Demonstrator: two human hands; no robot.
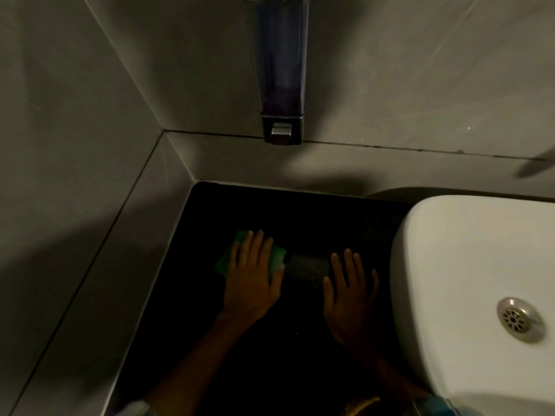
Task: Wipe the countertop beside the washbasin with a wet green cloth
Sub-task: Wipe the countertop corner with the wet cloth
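Observation:
The black countertop [300,217] fills the corner to the left of the white washbasin [468,265]. My left hand [255,277] lies flat, palm down, on the folded green cloth [277,256] and presses it onto the counter near the left wall. The cloth shows green at the fingertips and on both sides of the hand. Palm down on the bare counter, my right hand [350,292] rests with fingers spread, holding nothing, just left of the basin's rim. A faint wet streak shows between the two hands.
A wall-mounted soap dispenser [282,73] hangs above the counter's back edge. Grey tiled walls [75,145] close the counter at the left and back. The basin's metal drain [518,319] sits at the right.

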